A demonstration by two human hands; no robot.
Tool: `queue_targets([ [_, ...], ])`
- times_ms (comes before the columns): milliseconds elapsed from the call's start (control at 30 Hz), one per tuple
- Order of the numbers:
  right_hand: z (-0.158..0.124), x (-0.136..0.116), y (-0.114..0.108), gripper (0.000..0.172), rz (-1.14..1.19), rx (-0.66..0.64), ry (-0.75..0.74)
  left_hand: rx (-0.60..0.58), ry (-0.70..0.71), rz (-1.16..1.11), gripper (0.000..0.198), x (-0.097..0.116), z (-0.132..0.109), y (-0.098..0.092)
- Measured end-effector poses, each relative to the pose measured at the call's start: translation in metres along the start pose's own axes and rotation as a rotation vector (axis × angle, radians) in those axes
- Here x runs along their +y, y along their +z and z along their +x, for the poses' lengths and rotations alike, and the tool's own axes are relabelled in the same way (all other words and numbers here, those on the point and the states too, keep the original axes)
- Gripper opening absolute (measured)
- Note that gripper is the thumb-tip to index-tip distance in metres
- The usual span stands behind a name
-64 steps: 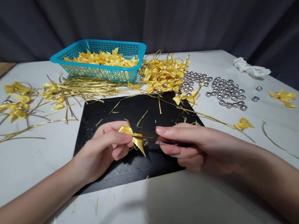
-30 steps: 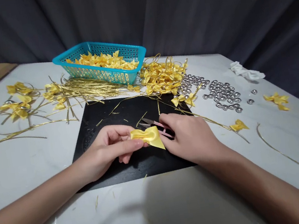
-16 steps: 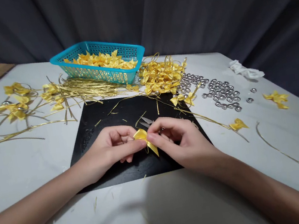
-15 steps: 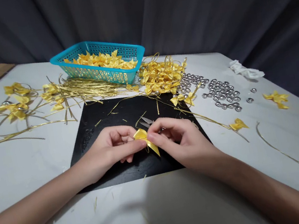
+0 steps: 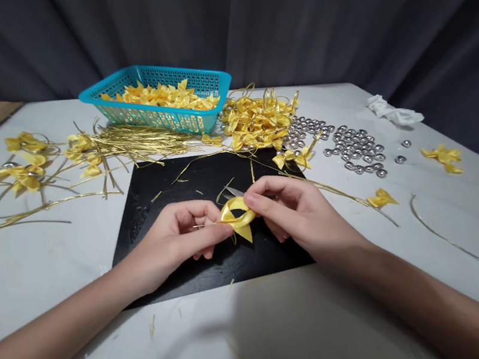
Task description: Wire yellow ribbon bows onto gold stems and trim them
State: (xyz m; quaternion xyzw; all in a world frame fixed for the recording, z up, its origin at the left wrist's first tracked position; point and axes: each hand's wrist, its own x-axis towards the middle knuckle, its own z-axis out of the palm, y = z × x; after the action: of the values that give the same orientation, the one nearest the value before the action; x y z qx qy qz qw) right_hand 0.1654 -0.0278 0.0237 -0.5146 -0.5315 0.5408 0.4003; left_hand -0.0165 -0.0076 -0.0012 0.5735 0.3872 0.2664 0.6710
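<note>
Between my two hands is a yellow satin ribbon bow [image 5: 242,221], with one loop standing open and a pointed tail hanging below. My left hand [image 5: 188,230] pinches its left side between thumb and fingers, and a thin gold cord or wire shows by those fingers. My right hand [image 5: 286,205] grips the right end of the loop between thumb and forefinger. Just behind the bow, scissor blades [image 5: 233,191] lie on the black mat [image 5: 168,276], the rest hidden behind my right hand. Short gold cord clippings are scattered on the mat.
A turquoise basket [image 5: 156,112] of yellow ribbon pieces stands at the back. Beside it lie gold cords [image 5: 142,140] and a heap of yellow bows [image 5: 259,118]. Silver heart-shaped beads [image 5: 357,148] spread to the right, near a white crumpled item [image 5: 395,112].
My right hand has moved slightly right and up, drawing the ribbon into a wider, open loop. My left hand stays nearly in place.
</note>
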Motion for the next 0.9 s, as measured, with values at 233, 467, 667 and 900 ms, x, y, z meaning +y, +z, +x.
queue_targets([
  [233,0.000,0.003,-0.001,0.016,-0.091,0.086,-0.033,0.034,0.007,0.013,0.024,-0.001,0.000,-0.001],
  [467,-0.003,0.010,0.000,0.005,-0.326,0.017,-0.448,0.023,0.015,0.012,0.018,-0.001,0.001,0.000],
  [667,-0.002,0.018,-0.002,0.013,-0.623,0.027,-0.797,0.009,0.024,-0.013,0.020,0.000,0.000,0.000],
  [900,0.000,0.017,-0.003,0.008,-0.525,-0.115,-0.618,-0.043,0.034,0.032,0.022,0.001,-0.001,0.000],
])
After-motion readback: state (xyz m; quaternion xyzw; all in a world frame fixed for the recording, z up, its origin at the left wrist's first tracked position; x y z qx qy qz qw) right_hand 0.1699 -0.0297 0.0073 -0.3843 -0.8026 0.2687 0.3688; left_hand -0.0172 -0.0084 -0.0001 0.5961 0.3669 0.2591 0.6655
